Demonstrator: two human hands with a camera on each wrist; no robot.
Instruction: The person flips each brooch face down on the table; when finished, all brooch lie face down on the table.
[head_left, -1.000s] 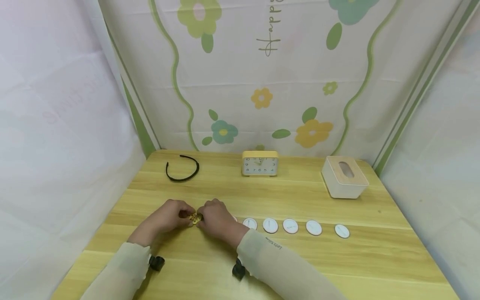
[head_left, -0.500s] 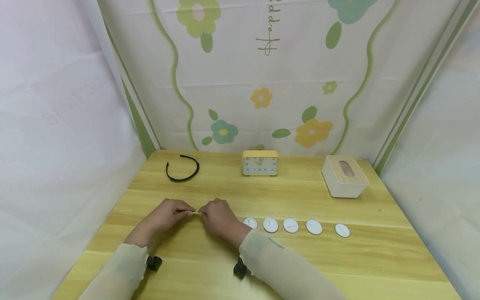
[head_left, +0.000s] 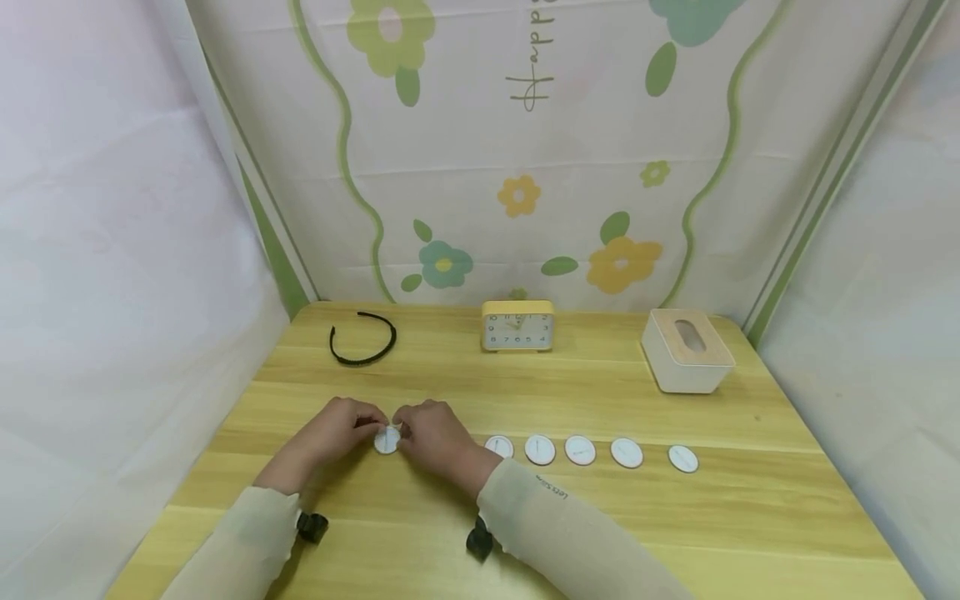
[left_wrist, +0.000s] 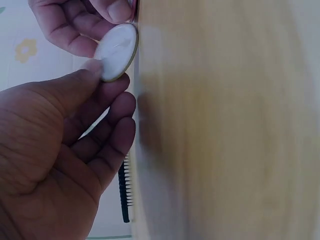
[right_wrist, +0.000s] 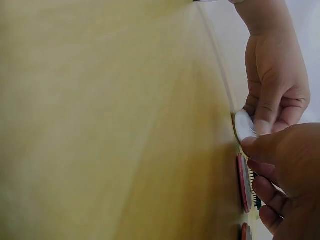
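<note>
A round white disc point(head_left: 387, 441) with a faint mark on its face is held between both hands, left of the table's middle. My left hand point(head_left: 337, 432) pinches its left edge, thumb on the white face in the left wrist view. My right hand point(head_left: 435, 435) pinches the opposite edge, its thumb point(right_wrist: 256, 146) over the face in the right wrist view. The disc is tilted, close over the table in the wrist views. To the right, several similar white discs point(head_left: 540, 449) lie in a row; red edges point(right_wrist: 244, 184) show on two in the right wrist view.
A black toothed headband point(head_left: 366, 361) lies at the back left of the wooden table point(head_left: 420, 533). A yellow-topped clock point(head_left: 518, 327) stands at the back middle, a tissue box point(head_left: 687, 353) at the back right. Printed cloth point(head_left: 465, 150) hangs behind.
The disc has been flipped in the fingers: a gold patterned face showed first, then only a thin edge, and now the white face. Both hands stay in nearly the same spot.
</note>
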